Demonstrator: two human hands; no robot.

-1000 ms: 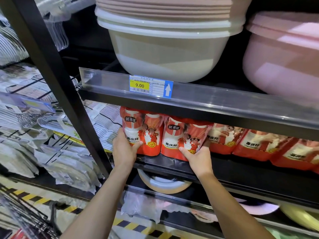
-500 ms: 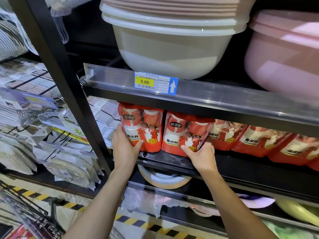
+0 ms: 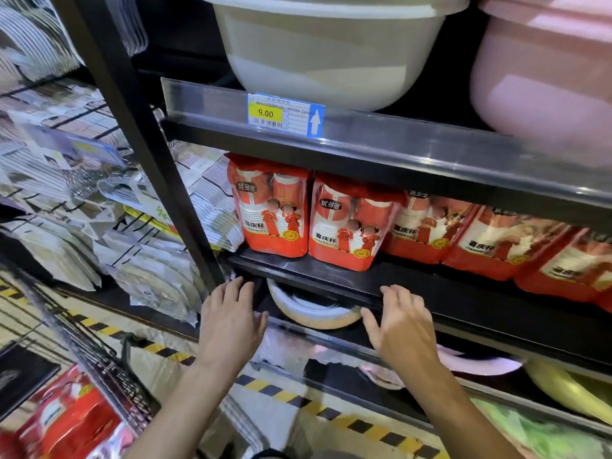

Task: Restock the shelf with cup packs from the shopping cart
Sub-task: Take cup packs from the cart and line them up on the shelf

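Note:
Two red cup packs stand upright side by side at the left end of the black shelf (image 3: 331,276): the left pack (image 3: 270,210) and the right pack (image 3: 349,223). More red packs (image 3: 496,240) lean in a row to their right. My left hand (image 3: 231,321) hovers below the shelf's front edge, fingers spread, holding nothing. My right hand (image 3: 399,323) is also open and empty, just under the shelf lip. Further red cup packs (image 3: 69,422) lie in the wire shopping cart (image 3: 109,369) at the lower left.
A beige basin (image 3: 324,51) and a pink basin (image 3: 543,71) sit on the shelf above, behind a 9.00 price tag (image 3: 284,114). A black upright post (image 3: 142,134) borders the shelf's left. Bagged plates (image 3: 155,279) hang left; a bowl (image 3: 314,313) sits below.
Both hands have let go of the two front packs and dropped back below the shelf edge. The packs now stand on their own. The camera has moved closer and tilted down.

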